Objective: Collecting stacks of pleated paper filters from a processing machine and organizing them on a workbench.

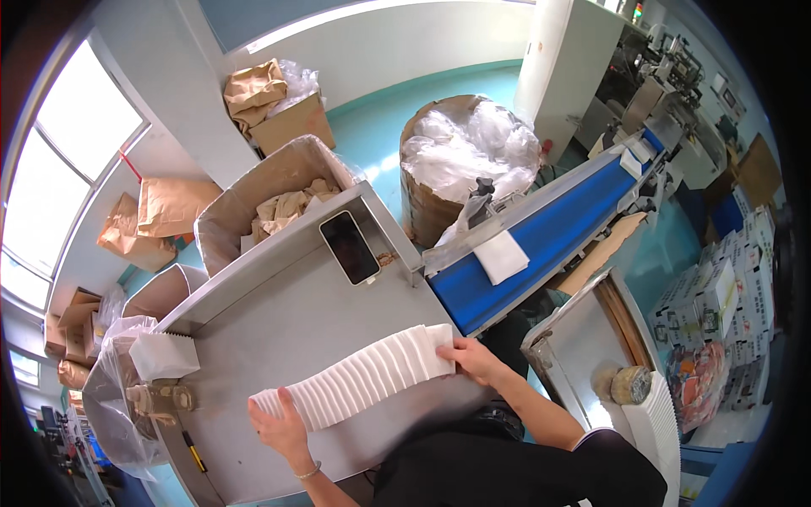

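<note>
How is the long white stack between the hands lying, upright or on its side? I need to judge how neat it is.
On its side: the white stack lies along the metal table as a slightly curved row, left hand and right hand pressing its ends.

Left end of the long row of white folded sheets (363, 376) covered by the left hand (277, 427); end face not visible. Right end partly behind the right hand's (475, 359) fingers. Person's lap and torso cut off by the near edge. Phone (350, 247) screen dark, nothing legible. Far-right machinery (667, 76) too small and warped to resolve. Contents of the clear bag (110, 397) at near left indistinct. Cartons (718, 296) at right partly lost in the dark rim.
</note>
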The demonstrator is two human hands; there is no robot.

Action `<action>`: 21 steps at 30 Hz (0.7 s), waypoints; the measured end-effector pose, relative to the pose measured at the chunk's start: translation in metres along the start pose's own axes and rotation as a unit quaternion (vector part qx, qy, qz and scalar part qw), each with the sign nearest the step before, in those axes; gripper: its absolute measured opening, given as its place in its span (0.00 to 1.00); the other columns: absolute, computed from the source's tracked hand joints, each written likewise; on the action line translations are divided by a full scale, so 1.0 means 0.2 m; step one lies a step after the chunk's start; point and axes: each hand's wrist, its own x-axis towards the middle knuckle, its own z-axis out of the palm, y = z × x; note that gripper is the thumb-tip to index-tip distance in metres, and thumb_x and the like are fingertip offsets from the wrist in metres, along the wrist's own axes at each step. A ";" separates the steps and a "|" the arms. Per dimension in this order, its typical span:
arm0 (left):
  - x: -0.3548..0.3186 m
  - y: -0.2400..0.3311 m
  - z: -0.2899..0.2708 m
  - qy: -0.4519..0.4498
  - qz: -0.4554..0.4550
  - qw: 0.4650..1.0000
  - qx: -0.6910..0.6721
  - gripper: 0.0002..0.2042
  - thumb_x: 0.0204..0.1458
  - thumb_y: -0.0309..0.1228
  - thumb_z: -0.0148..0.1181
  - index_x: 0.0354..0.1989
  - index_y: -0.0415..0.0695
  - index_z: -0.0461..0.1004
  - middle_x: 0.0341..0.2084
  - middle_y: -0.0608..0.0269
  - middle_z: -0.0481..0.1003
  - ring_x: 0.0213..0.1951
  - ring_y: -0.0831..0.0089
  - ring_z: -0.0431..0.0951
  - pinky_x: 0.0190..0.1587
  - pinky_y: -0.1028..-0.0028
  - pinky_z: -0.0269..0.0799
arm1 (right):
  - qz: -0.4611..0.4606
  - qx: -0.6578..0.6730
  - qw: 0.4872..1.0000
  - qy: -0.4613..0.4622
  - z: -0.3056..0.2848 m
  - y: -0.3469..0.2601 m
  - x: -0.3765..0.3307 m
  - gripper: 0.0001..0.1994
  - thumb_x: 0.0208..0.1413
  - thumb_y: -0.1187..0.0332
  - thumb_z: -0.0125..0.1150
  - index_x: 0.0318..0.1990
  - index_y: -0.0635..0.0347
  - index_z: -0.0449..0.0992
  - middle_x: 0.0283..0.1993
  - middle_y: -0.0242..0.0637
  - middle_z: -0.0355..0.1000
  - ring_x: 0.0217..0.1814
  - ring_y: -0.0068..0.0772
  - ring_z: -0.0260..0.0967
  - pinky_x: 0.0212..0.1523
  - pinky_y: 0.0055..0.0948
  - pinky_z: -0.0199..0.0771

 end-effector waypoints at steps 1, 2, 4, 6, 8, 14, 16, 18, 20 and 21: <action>0.00 0.01 -0.01 -0.002 -0.005 1.000 -0.002 0.38 0.54 0.55 0.57 0.61 0.34 0.60 0.55 0.39 0.66 0.55 0.44 0.69 0.57 0.54 0.65 | -0.028 0.017 0.999 0.016 -0.03 0.03 0.02 0.17 0.63 0.61 0.55 0.55 0.59 0.71 0.48 0.32 0.74 0.49 0.28 0.73 0.44 0.33 0.76; -0.01 0.02 -0.02 -0.003 -0.012 1.000 -0.003 0.38 0.54 0.55 0.57 0.61 0.34 0.60 0.55 0.39 0.67 0.55 0.44 0.69 0.57 0.54 0.65 | -0.052 0.124 0.989 0.064 -0.01 0.01 0.02 0.16 0.63 0.62 0.56 0.54 0.58 0.71 0.48 0.33 0.75 0.48 0.28 0.73 0.45 0.34 0.76; -0.02 0.06 -0.03 -0.007 -0.015 1.000 -0.005 0.38 0.53 0.55 0.57 0.61 0.34 0.60 0.55 0.39 0.66 0.55 0.44 0.69 0.57 0.54 0.65 | -0.083 0.177 0.979 0.064 0.00 -0.05 0.03 0.15 0.63 0.60 0.56 0.52 0.58 0.72 0.44 0.32 0.75 0.44 0.25 0.73 0.45 0.28 0.73; -0.02 0.05 -0.02 -0.012 -0.015 1.000 -0.005 0.38 0.53 0.55 0.58 0.61 0.34 0.60 0.55 0.39 0.66 0.55 0.44 0.69 0.57 0.54 0.65 | -0.072 0.154 0.984 0.060 0.08 -0.09 -0.02 0.15 0.64 0.59 0.56 0.50 0.59 0.73 0.42 0.31 0.75 0.43 0.23 0.72 0.45 0.25 0.72; -0.02 0.04 0.01 -0.005 -0.001 1.000 -0.004 0.38 0.53 0.56 0.58 0.61 0.34 0.60 0.55 0.39 0.66 0.55 0.44 0.69 0.57 0.54 0.65 | -0.201 -0.204 0.957 0.042 0.17 -0.10 -0.04 0.17 0.64 0.57 0.55 0.50 0.61 0.73 0.40 0.30 0.74 0.42 0.18 0.68 0.45 0.22 0.68; -0.04 0.08 -0.01 -0.013 0.000 1.000 -0.012 0.39 0.54 0.56 0.57 0.61 0.34 0.60 0.56 0.38 0.66 0.57 0.44 0.68 0.58 0.55 0.64 | -0.088 -0.006 0.996 -0.011 0.15 -0.02 0.00 0.18 0.65 0.56 0.52 0.51 0.62 0.72 0.41 0.31 0.74 0.40 0.22 0.69 0.45 0.24 0.69; -0.03 0.07 -0.01 -0.011 -0.002 1.000 -0.006 0.38 0.54 0.56 0.57 0.61 0.34 0.60 0.56 0.38 0.66 0.57 0.44 0.68 0.58 0.55 0.64 | 0.019 0.100 0.994 -0.041 0.13 -0.06 -0.05 0.19 0.65 0.56 0.53 0.56 0.58 0.70 0.44 0.31 0.75 0.43 0.26 0.72 0.45 0.28 0.71; -0.03 0.08 0.00 -0.012 -0.001 1.000 -0.003 0.38 0.54 0.56 0.57 0.61 0.34 0.60 0.56 0.39 0.66 0.57 0.44 0.68 0.58 0.55 0.64 | 0.050 0.070 0.993 -0.080 0.03 -0.04 -0.05 0.19 0.65 0.57 0.53 0.57 0.58 0.69 0.46 0.32 0.75 0.45 0.28 0.73 0.47 0.28 0.72; -0.03 0.09 -0.01 -0.009 -0.002 1.000 -0.008 0.38 0.54 0.56 0.57 0.61 0.34 0.60 0.56 0.38 0.66 0.57 0.43 0.68 0.58 0.55 0.65 | 0.080 0.041 0.989 -0.119 0.00 -0.04 -0.07 0.19 0.64 0.58 0.53 0.57 0.58 0.68 0.48 0.33 0.74 0.48 0.29 0.73 0.49 0.29 0.73; -0.02 0.09 -0.02 -0.009 -0.003 1.000 -0.007 0.38 0.54 0.56 0.57 0.61 0.34 0.60 0.56 0.38 0.66 0.57 0.43 0.68 0.58 0.55 0.65 | 0.082 0.016 0.990 -0.113 0.00 -0.05 -0.09 0.18 0.64 0.59 0.54 0.57 0.58 0.69 0.48 0.34 0.74 0.47 0.30 0.73 0.48 0.29 0.73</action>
